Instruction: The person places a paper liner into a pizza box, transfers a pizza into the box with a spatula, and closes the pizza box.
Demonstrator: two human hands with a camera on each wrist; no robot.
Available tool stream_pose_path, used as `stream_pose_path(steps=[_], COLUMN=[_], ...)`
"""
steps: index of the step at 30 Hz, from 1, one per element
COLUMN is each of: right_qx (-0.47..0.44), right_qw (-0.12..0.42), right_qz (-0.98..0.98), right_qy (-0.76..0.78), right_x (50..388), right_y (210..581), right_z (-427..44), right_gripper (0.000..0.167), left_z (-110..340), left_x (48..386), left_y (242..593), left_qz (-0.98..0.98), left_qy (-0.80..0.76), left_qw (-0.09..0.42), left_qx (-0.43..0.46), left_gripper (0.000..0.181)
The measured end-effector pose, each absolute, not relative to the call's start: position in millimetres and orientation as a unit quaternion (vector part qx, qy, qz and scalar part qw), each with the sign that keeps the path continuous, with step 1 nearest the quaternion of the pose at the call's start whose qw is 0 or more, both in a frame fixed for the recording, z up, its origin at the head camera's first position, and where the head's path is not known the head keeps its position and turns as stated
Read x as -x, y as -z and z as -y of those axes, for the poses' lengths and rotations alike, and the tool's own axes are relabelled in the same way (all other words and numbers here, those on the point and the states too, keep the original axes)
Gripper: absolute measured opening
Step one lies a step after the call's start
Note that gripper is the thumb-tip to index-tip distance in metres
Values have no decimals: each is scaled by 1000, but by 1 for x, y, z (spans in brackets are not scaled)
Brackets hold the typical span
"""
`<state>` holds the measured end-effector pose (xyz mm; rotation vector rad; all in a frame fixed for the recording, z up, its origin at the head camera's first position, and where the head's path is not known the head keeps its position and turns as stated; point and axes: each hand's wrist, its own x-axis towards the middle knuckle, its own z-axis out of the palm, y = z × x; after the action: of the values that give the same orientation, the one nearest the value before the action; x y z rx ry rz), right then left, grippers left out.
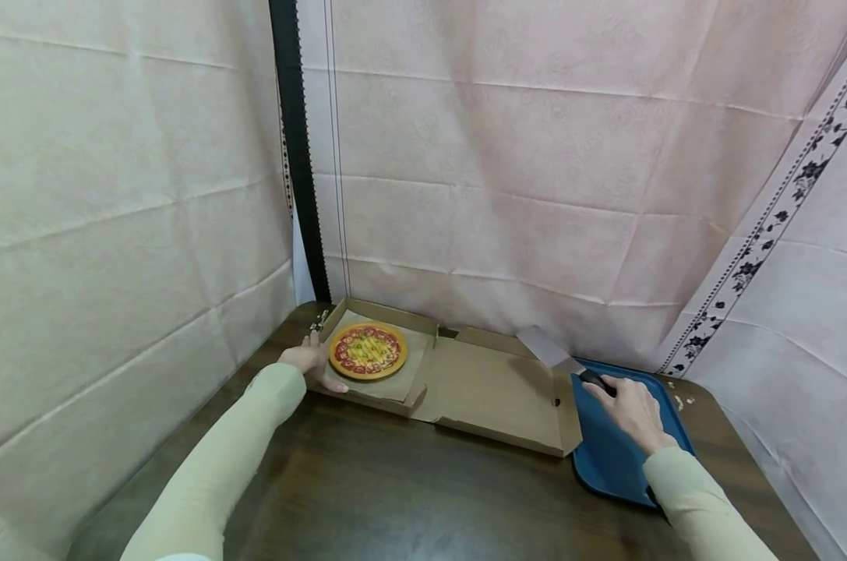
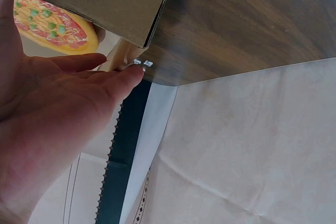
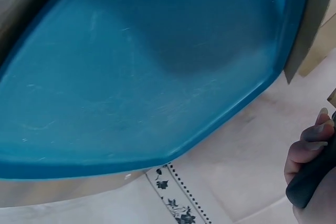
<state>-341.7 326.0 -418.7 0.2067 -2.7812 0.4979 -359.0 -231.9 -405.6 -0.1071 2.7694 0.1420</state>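
Observation:
A round toy-like pizza (image 1: pixel 368 351), with red and yellow-green topping, lies on paper in the left half of an opened cardboard pizza box (image 1: pixel 496 389). My left hand (image 1: pixel 311 363) rests at the box's left front corner, fingers extended along the side wall and thumb at the front wall. In the left wrist view those fingers (image 2: pixel 118 80) are straight beside the cardboard. My right hand (image 1: pixel 633 411) grips the black handle of a spatula (image 1: pixel 548 348). Its wide flat metal blade is raised over the right edge of the box lid, pointing left and away from the pizza's level.
A blue tray (image 1: pixel 605 471) stands right of the box, under my right hand. Both sit on a dark wooden table (image 1: pixel 423 491). Pale cloth curtains (image 1: pixel 535 171) hang behind and at the sides, close to the table's edges.

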Motion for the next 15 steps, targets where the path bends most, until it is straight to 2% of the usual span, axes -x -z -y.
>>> stream_pose_path(steps=[15], right_qx=[-48], right_qw=[151], right_qz=[973], right_qy=[-167], right_x=[332], right_y=[427], right_z=[-355], right_gripper=[68], left_z=[230], left_x=[361], left_y=[405], left_qz=[-980], left_qy=[-38], left_qw=[191], left_qx=[32], left_gripper=[118])
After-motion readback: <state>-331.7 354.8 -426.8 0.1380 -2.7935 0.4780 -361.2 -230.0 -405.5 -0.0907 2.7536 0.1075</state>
